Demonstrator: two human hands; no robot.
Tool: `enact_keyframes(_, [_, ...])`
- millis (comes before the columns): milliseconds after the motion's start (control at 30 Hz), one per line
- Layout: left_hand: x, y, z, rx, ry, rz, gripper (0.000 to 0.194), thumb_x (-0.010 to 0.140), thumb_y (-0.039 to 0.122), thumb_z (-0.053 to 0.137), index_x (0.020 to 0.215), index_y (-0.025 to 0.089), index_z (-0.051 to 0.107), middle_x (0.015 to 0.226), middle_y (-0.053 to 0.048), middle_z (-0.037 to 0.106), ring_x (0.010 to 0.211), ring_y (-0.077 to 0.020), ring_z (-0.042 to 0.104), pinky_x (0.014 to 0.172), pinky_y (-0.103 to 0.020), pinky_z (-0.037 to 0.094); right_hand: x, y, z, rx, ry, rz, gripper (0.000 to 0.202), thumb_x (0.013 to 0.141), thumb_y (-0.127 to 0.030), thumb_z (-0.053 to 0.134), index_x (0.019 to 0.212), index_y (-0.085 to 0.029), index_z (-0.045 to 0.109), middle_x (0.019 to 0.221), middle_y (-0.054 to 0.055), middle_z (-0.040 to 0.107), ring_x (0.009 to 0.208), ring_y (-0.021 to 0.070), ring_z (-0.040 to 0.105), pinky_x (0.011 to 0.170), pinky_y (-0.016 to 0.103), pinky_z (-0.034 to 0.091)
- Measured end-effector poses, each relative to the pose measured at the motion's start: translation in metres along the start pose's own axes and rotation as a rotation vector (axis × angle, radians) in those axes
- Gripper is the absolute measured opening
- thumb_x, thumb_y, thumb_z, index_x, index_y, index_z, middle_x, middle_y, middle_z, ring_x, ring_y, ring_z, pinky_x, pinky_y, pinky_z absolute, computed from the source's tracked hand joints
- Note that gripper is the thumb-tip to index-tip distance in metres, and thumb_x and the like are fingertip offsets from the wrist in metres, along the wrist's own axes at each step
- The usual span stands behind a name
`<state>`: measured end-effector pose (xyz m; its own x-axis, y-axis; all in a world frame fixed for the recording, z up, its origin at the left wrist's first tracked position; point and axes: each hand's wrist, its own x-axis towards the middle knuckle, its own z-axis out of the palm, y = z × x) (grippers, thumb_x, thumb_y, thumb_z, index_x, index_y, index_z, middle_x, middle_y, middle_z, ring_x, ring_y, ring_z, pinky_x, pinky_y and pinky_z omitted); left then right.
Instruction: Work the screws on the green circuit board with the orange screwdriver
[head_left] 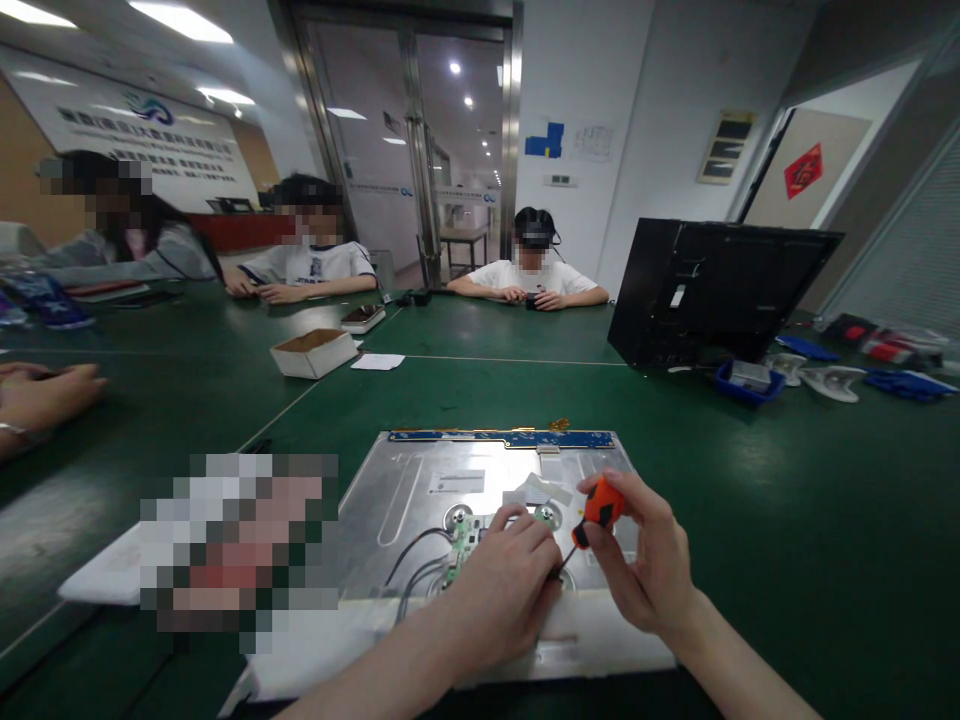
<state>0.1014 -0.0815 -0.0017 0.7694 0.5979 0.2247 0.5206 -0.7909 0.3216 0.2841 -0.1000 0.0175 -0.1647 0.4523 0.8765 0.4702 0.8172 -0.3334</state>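
Note:
A silver metal display panel (405, 520) lies flat on the green table before me. A green circuit board (466, 540) sits on it, with dark cables (415, 562) running off to the left. My right hand (649, 550) is closed round the handle of an orange and black screwdriver (604, 505), whose shaft slants down to the left toward the board. Over the board rests my left hand (514, 565), its fingers curled near the screwdriver's tip; what they hold, if anything, is hidden. A blue circuit strip (502, 438) runs along the panel's far edge.
Back right stands a black monitor housing (720, 290), with a blue tray (750, 382) beside it. An open white box (313, 353) and a white card (378, 362) lie back left. Several people sit round the table; one person's hand (52, 400) rests at the left edge.

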Motion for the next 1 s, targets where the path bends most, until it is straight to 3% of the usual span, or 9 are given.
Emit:
enact_keyframes(333, [-0.001, -0.001, -0.008, -0.067, -0.030, 0.003, 0.007, 0.084, 0.020, 0.062, 0.089, 0.019, 0.059, 0.097, -0.005, 0.066, 0.097, -0.0239, 0.059, 0.108, -0.048, 0.035, -0.001, 0.001, -0.002, -0.017, 0.017, 0.000, 0.054, 0.096, -0.013, 0.049, 0.147, -0.023, 0.036, 0.097, 0.007, 0.069, 0.075, 0.0188, 0.067, 0.056, 0.029, 0.057])
enact_keyframes(467, [0.001, 0.000, -0.030, -0.109, 0.030, -0.024, 0.024, 0.087, 0.038, 0.065, 0.100, 0.018, 0.062, 0.108, -0.009, 0.065, 0.105, -0.0285, 0.057, 0.107, -0.051, 0.036, 0.000, 0.001, -0.006, -0.076, 0.046, 0.011, 0.058, 0.097, -0.014, 0.050, 0.152, -0.023, 0.034, 0.104, 0.009, 0.069, 0.079, 0.0199, 0.068, 0.065, 0.033, 0.059])
enact_keyframes(600, [-0.005, -0.007, -0.061, -0.123, 0.192, -0.044, 0.031, 0.101, 0.037, 0.042, 0.118, 0.019, 0.061, 0.116, -0.009, 0.065, 0.111, -0.0272, 0.057, 0.105, -0.049, 0.041, 0.007, 0.002, -0.011, -0.159, 0.086, 0.079, 0.056, 0.101, -0.016, 0.043, 0.154, -0.028, 0.032, 0.101, 0.006, 0.065, 0.072, 0.0163, 0.064, 0.060, 0.028, 0.056])
enact_keyframes(733, [-0.038, -0.027, -0.078, -0.086, 0.276, -0.146, 0.042, 0.105, 0.047, 0.034, 0.131, 0.024, 0.057, 0.130, -0.007, 0.063, 0.122, -0.0270, 0.056, 0.104, -0.043, 0.048, 0.016, 0.005, -0.018, -0.266, 0.100, 0.239, 0.048, 0.104, -0.019, 0.039, 0.151, -0.029, 0.038, 0.103, 0.006, 0.062, 0.077, 0.0158, 0.064, 0.060, 0.025, 0.054])
enact_keyframes(833, [-0.079, -0.046, -0.074, -0.020, 0.281, -0.278, 0.043, 0.105, 0.048, 0.034, 0.139, 0.029, 0.054, 0.142, -0.004, 0.058, 0.131, -0.0268, 0.054, 0.110, -0.044, 0.046, 0.018, 0.005, -0.024, -0.334, 0.066, 0.392, 0.044, 0.103, -0.028, 0.043, 0.147, -0.022, 0.042, 0.101, 0.007, 0.064, 0.076, 0.0172, 0.065, 0.061, 0.027, 0.054])
enact_keyframes(933, [-0.122, -0.067, -0.057, 0.068, 0.237, -0.380, 0.045, 0.104, 0.049, 0.038, 0.145, 0.033, 0.049, 0.148, -0.001, 0.054, 0.133, -0.0269, 0.054, 0.109, -0.044, 0.048, 0.010, 0.006, -0.027, -0.326, -0.132, 0.512, 0.043, 0.100, -0.033, 0.051, 0.140, -0.017, 0.050, 0.089, 0.005, 0.069, 0.067, 0.0180, 0.066, 0.059, 0.028, 0.055])
enact_keyframes(1000, [-0.149, -0.079, -0.043, 0.135, 0.274, -0.445, 0.047, 0.105, 0.049, 0.035, 0.148, 0.035, 0.046, 0.151, 0.000, 0.052, 0.136, -0.0271, 0.052, 0.111, -0.047, 0.046, 0.001, 0.006, -0.028, -0.351, -0.294, 0.562, 0.032, 0.097, -0.026, 0.051, 0.125, -0.018, 0.062, 0.093, 0.007, 0.073, 0.074, 0.0205, 0.070, 0.067, 0.031, 0.057])
